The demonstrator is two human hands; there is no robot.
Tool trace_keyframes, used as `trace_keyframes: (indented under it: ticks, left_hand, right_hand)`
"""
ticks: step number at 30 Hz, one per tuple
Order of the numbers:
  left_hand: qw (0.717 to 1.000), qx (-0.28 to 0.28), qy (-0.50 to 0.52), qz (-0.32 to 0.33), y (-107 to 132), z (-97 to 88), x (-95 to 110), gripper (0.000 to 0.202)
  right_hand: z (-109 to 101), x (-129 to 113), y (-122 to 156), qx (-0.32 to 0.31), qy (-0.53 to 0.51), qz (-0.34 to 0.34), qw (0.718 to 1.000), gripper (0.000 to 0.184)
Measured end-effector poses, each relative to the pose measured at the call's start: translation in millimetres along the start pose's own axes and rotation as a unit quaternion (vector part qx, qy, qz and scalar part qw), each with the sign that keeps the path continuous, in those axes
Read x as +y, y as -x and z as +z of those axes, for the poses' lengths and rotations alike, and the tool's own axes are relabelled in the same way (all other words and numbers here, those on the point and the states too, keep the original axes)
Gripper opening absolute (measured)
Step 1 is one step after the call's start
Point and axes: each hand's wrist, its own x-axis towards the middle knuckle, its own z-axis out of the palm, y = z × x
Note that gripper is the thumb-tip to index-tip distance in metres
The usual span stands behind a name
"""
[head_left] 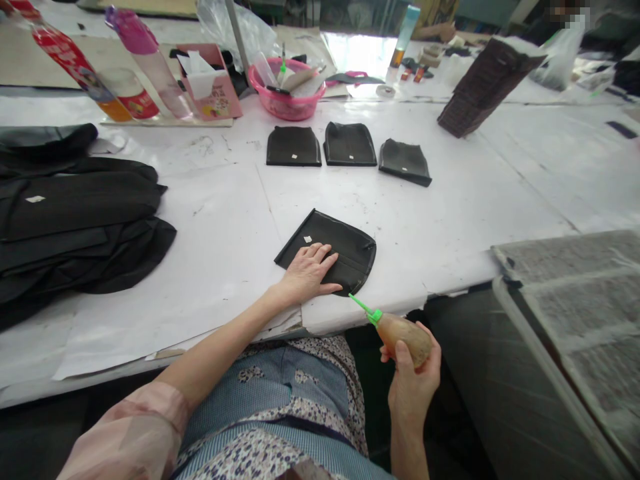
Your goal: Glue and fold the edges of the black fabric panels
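Observation:
A black flat piece (345, 233), perhaps leather or fabric, with a small white tag lies on the white table. My left hand (310, 270) rests on it, fingers spread and pressing down. In my right hand (413, 380) is a squeeze bottle (403, 337) of amber liquid with a green nozzle, fingers wrapped round its body. The nozzle's tip points at the rounded edge of the black piece, close to my left thumb; whether it touches I cannot tell. Farther back lie three similar black pieces (294, 147) in a row, each with a small white tag.
A heap of black pieces (75, 207) covers the left of the table (210, 267). Behind stand drink bottles (145, 60), a tissue box (213, 93) and a pink basket (285, 103). A dark brown textured stack (485, 87) stands back right. A grey padded surface (575, 300) adjoins at right.

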Motion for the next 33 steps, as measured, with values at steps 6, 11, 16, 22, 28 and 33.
trace_keyframes:
  ticks: [6,11,16,22,28,33]
  left_hand:
    - [1.0,0.01,0.003,0.0,0,3.7,0,0.07]
    - [1.0,0.011,0.003,-0.006,1,4.0,1,0.07]
    - [1.0,0.011,0.008,-0.01,1,4.4,3,0.07]
    - [1.0,0.021,0.007,-0.011,1,4.7,4,0.07]
    - [0.999,0.031,0.005,-0.023,0,4.7,9,0.068]
    - [0.999,0.035,0.004,-0.026,0,5.1,11,0.068]
  right_hand:
    - [2,3,4,0.013,0.064,-0.041,0.997,0.068]
    - [0,10,3,0.013,0.11,-0.085,0.99,0.073]
    - [-3,21,3,0.011,0.16,-0.16,0.974,0.071]
    - [-2,30,5,0.011,0.211,-0.236,0.949,0.071]
    - [4,28,6,-0.009,0.257,-0.35,0.901,0.067]
    - [1,30,7,-0.016,0.266,-0.365,0.892,0.067]
